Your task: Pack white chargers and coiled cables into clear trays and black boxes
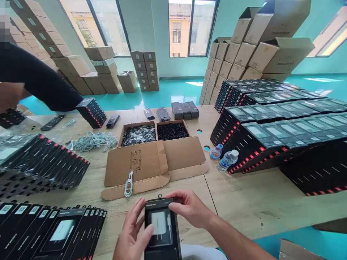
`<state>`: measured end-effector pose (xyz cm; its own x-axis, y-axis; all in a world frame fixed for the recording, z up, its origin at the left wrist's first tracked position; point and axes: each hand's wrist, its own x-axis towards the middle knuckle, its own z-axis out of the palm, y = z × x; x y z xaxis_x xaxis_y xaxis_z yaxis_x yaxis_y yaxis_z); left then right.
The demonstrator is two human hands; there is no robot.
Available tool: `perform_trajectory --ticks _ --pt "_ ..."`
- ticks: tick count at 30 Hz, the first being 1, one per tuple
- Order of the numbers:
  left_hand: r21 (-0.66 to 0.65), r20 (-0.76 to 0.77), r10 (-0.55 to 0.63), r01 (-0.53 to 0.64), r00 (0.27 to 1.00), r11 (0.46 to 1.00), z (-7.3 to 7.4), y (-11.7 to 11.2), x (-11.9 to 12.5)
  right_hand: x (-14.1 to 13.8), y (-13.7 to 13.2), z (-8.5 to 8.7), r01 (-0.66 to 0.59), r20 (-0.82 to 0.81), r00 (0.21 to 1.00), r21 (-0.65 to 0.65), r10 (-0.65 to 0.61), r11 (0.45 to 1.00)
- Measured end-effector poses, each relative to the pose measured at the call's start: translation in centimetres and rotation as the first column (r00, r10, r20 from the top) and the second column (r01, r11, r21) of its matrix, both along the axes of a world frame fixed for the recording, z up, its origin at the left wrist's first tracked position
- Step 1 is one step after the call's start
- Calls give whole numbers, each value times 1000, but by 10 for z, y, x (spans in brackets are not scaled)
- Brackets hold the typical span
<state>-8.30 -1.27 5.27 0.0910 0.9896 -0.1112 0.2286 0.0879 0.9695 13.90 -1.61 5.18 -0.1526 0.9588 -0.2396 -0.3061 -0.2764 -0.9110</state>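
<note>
In front of me is a black charger box (160,249) with a clear window that shows a white charger and a cable end. A small black hanging loop sticks up from its top edge. My left hand (134,231) holds the box along its left side, thumb over the window. At the top right corner, my right hand (187,206) grips it with thumb and fingers. Beyond the box a coiled white cable (128,186) rests on an opened cardboard flap (151,159). Similar black boxes (54,231) stand in a row to the left.
Two cardboard trays hold flat dark pieces (139,134) and small black parts (172,131). White cables (93,141) lie heaped to their left. Water bottles (227,160) stand beside stacked black boxes (260,141) on the right. A co-worker's dark sleeve (35,76) reaches in at upper left.
</note>
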Motion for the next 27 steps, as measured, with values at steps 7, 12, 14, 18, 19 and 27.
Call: perform_trajectory --ticks 7,12,14,18,19,27 --pt "433 -654 254 77 712 898 -27 -22 11 -43 14 -5 50 38 998 95 -54 994" --pt "497 -780 421 49 462 867 -9 22 -92 -55 11 -26 -29 143 990 84 17 996" --pt "471 -823 420 45 383 881 -10 40 -140 -51 8 -38 -60 195 980 41 51 997" --pt "336 -905 302 71 301 939 -29 56 -203 -34 1 -58 -80 262 961 -52 91 995" --pt "317 -918 282 87 279 945 -35 56 -211 -27 -1 -62 -67 270 959 -78 86 995" --pt "409 -902 371 155 222 899 -27 49 -228 66 -35 -108 275 333 923 -221 -193 936"
